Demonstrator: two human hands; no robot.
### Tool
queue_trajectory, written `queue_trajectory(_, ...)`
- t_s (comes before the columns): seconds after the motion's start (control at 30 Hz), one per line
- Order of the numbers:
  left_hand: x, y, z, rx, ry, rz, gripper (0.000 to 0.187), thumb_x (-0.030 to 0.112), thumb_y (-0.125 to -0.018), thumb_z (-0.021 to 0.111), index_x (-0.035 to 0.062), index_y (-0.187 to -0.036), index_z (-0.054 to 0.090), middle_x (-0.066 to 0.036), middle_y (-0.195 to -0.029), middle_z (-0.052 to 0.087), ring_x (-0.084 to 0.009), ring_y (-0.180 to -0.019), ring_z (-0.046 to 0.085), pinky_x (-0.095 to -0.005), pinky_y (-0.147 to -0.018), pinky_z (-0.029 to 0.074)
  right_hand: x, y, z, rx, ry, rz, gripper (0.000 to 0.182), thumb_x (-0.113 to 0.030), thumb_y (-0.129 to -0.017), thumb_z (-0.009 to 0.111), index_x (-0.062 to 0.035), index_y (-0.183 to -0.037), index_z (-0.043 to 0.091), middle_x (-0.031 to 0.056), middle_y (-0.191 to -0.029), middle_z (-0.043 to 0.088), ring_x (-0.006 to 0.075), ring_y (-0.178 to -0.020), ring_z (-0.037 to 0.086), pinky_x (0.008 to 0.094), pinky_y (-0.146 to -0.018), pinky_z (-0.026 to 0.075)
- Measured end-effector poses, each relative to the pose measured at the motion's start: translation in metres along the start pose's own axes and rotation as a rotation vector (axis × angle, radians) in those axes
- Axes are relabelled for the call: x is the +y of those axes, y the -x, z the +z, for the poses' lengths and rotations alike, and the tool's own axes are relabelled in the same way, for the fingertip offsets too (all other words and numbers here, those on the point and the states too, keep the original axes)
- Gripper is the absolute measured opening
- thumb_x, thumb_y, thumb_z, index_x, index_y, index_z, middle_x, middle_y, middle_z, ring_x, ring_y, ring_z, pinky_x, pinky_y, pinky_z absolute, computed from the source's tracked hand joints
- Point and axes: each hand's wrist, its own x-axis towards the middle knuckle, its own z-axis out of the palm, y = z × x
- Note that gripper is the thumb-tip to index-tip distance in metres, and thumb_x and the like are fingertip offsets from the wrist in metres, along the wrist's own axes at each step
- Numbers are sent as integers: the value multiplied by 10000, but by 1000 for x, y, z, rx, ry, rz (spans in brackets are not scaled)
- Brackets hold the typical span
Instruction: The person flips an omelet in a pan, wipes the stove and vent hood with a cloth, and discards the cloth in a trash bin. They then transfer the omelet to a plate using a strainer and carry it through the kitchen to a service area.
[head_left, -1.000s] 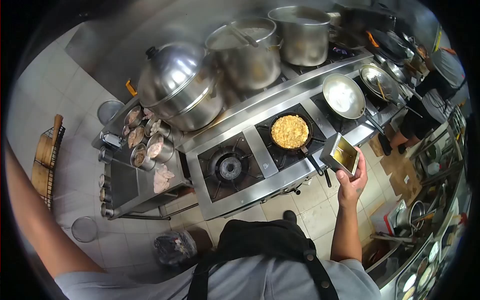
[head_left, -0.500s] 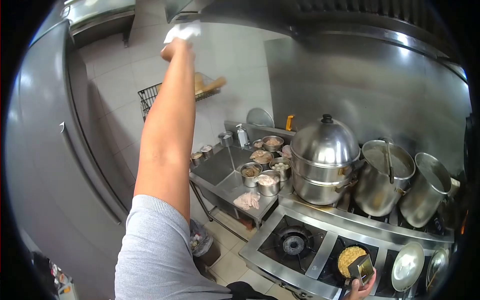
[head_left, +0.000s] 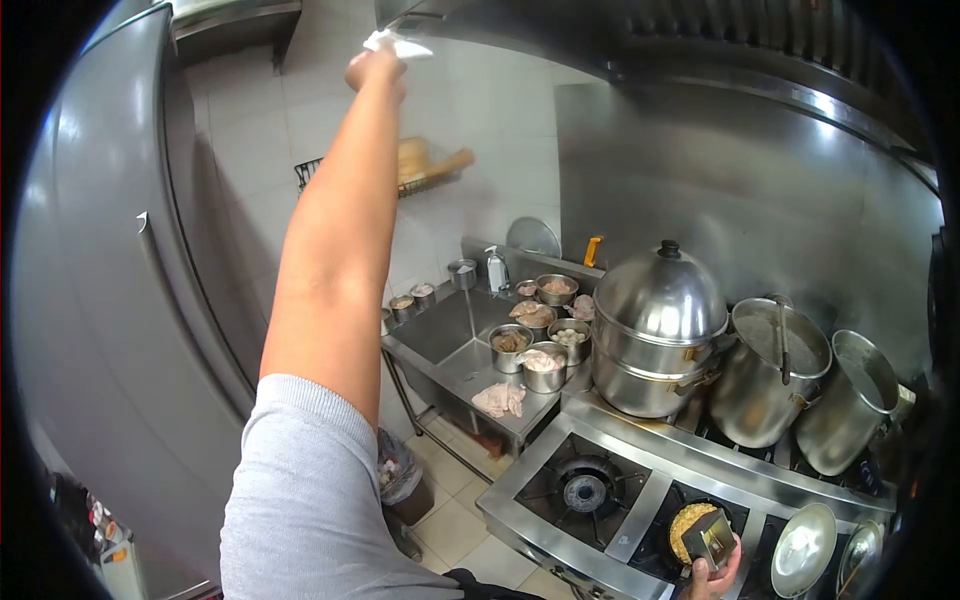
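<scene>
My left arm reaches far up across the view. High on it, my left hand is closed around a white cloth or paper, close under the metal edge of the hood; fine finger detail is blurred. Low on the right, my right hand grips a small dark, boxy piece with shiny faces, perhaps a metal tin. It is tilted over a round pan of yellow, lumpy food on a burner and hides part of that food.
A lidded steamer and tall pots stand behind the burners. Several metal bowls of food crowd the sink counter. A wire rack hangs on the wall. A fridge stands left, with a lined bin below.
The view has shifted slightly, and most things appear a little lower or to the right. My left hand still holds the white cloth or paper up high. My right hand keeps its hold over the pan.
</scene>
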Motion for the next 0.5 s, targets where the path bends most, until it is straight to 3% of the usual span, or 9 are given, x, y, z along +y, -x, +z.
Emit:
queue_trajectory(0.07, -10, -30, 10, -150, -80, -42, 275, 78, -781, 650, -44, -1007, 552, -137, -910, 615, -232, -736, 636, -361, -558, 539, -4, 2, 4, 14, 4, 20, 648, -140, -769, 717, 59, -1304, 411, 183, -1254, 508, 278, -1139, 507, 371, -946, 427)
queue_trajectory(0.17, -27, -9, 25, -368, -257, -178, 204, 1, -832, 551, -38, -1032, 558, -128, -966, 621, -244, -788, 636, -378, -691, 553, -9, 7, 5, 9, 50, -27, 662, -166, -767, 726, 67, -1301, 411, 192, -1249, 506, 282, -1117, 519, 378, -945, 427)
queue_trajectory(0.23, -61, -13, 21, -144, -656, -189, 137, 49, -827, 547, -13, -935, 603, -116, -831, 642, -220, -653, 623, -348, -564, 522, -9, 14, 4, 37, 147, 29, 658, -166, -770, 712, 78, -1299, 407, 201, -1245, 505, 288, -1119, 517, 388, -961, 414)
queue_trajectory(0.3, -81, -13, 2, -37, -704, -147, 219, 148, -779, 617, -17, -924, 623, -149, -871, 652, -228, -755, 635, -343, -644, 516, 8, 20, -2, 25, 60, 5, 697, -166, -758, 706, 84, -1320, 379, 200, -1274, 483, 285, -1148, 496, 385, -972, 401)
queue_trajectory(0.33, -91, -6, -11, 62, -765, -105, 325, 246, -732, 686, -20, -913, 643, -183, -911, 662, -235, -858, 646, -338, -724, 511, -13, 21, 16, 55, 63, -47, 419, -54, -788, 621, 71, -1172, 507, 186, -1071, 584, 279, -968, 587, 414, -889, 468)
queue_trajectory(0.37, -89, 8, -28, -11, -841, -24, 341, 296, -754, 649, -5, -914, 651, -151, -907, 675, -255, -857, 647, -340, -733, 502, 29, 12, 6, -55, -110, -41, 761, -262, -723, 702, 36, -1340, 370, 147, -1255, 489, 247, -1149, 495, 372, -995, 375)
queue_trajectory(0.4, -94, 19, -48, -155, -1113, 146, 329, 329, -773, 614, 16, -865, 654, -118, -877, 671, -236, -815, 642, -339, -702, 502, 22, 10, 21, -10, -66, -43, 749, -243, -702, 697, 35, -1326, 391, 141, -1227, 512, 243, -1126, 513, 368, -975, 396)
queue_trajectory(0.47, -88, 120, -87, -317, -207, -105, 159, 149, -808, 586, 4, -872, 608, -80, -788, 620, -163, -700, 598, -293, -615, 484, 13, -2, 46, -57, 13, 29, 723, -185, -646, 700, 20, -1288, 437, 134, -1198, 526, 238, -1095, 533, 366, -976, 397)
queue_trajectory(0.5, -92, 167, -106, -293, -141, -49, 127, 63, -821, 555, -4, -928, 575, -47, -770, 592, -126, -625, 559, -253, -555, 460, 7, -8, 57, -131, 66, -1, 712, -162, -655, 716, 13, -1285, 435, 127, -1184, 531, 230, -1084, 535, 353, -972, 400)
